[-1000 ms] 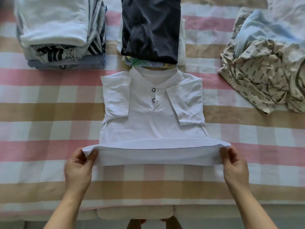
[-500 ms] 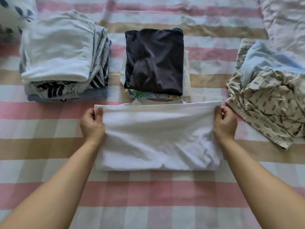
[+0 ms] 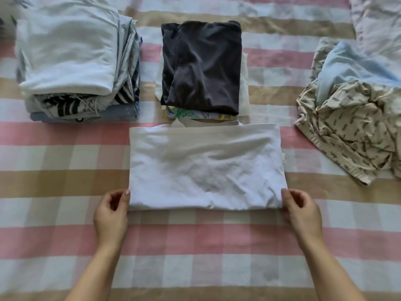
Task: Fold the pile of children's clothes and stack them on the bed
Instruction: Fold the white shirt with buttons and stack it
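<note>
A white shirt (image 3: 206, 168), folded in half into a flat rectangle, lies on the checked bed cover in front of me. My left hand (image 3: 111, 211) sits at its near left corner, thumb tip touching the edge. At the near right corner is my right hand (image 3: 301, 210), thumb against the edge. Both hands have loosely curled fingers beside the cloth, and I see no cloth pinched between them. Behind the shirt stands a folded stack topped by a dark garment (image 3: 201, 66). A taller folded stack (image 3: 71, 59) with a pale top piece stands at the back left.
A crumpled heap of unfolded clothes (image 3: 355, 118), cream patterned and light blue, lies at the right. The pink, tan and white checked bed cover (image 3: 195, 246) stretches bare around my forearms. A rumpled quilt (image 3: 377, 20) is at the back right corner.
The shirt's bottom half was lifted and folded up over the top half. My hands then let go of the far edge and drew back to the near corners.
</note>
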The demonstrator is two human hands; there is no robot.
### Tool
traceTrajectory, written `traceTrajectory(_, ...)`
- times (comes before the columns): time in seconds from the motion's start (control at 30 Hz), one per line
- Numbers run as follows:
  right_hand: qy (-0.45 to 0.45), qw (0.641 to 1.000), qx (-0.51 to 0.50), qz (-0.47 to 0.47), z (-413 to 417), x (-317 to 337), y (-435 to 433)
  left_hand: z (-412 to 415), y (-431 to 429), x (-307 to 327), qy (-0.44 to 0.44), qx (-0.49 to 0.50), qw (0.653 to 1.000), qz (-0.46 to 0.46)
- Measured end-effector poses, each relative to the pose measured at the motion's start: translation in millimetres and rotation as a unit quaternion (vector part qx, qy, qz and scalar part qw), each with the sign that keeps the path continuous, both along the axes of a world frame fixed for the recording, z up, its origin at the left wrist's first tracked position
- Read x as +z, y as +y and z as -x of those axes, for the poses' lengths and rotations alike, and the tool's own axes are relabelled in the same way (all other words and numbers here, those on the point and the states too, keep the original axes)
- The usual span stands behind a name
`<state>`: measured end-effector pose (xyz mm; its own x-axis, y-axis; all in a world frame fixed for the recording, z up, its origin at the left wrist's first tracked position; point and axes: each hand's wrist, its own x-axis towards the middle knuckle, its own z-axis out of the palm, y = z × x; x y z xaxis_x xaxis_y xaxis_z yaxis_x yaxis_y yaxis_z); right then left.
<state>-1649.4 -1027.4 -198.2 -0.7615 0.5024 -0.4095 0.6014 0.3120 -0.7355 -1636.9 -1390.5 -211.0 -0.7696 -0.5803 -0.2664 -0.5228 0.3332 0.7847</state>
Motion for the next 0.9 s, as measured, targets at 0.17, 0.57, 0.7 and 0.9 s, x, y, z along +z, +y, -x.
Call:
traceTrajectory(0.17,-0.014,0.987,-0.08,0.142,-18,3,-14,-9,16,-2,0.0,0.111,0.973,-0.203)
traceTrajectory(0.57,-0.064,0.967,-0.101,0.227,-4,3,0,6,24,7,0.024,0.261,0.919,-0.294)
traceTrajectory(0.7,-0.016,0.961,-0.161,0.224,-9,9,-15,3,29,17,0.02,0.282,0.904,-0.32)
traceTrajectory(0.9,-0.034,0.957,-0.186,0.221,-72,20,-12,-59,25,28,0.029,0.276,0.92,-0.278)
